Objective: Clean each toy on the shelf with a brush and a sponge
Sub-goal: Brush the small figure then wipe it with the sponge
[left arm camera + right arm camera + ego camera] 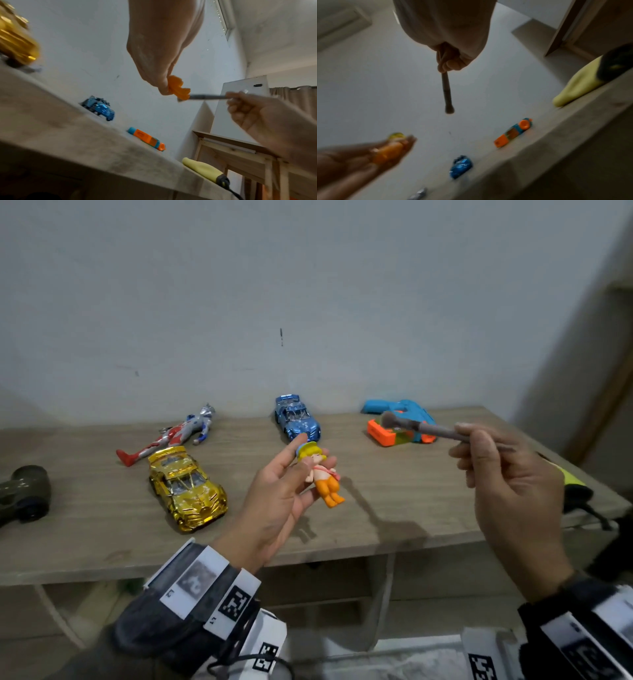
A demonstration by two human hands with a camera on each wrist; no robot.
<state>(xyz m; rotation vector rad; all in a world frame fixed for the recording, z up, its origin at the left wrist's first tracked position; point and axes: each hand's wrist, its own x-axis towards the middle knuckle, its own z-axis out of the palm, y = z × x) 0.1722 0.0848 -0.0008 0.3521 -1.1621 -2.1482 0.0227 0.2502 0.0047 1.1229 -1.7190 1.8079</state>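
- Orange-trousered doll figure sits pinched in your left hand, above the shelf.
- Your right hand grips the brush, bristles apart from the figure, to its right.
- Gold car lies left of your left hand.

Setting: likely a home room. Wooden shelf against plain white wall; toy cars at 12 and 9 o'clock; curtain and door frame at 3 o'clock, blurred.
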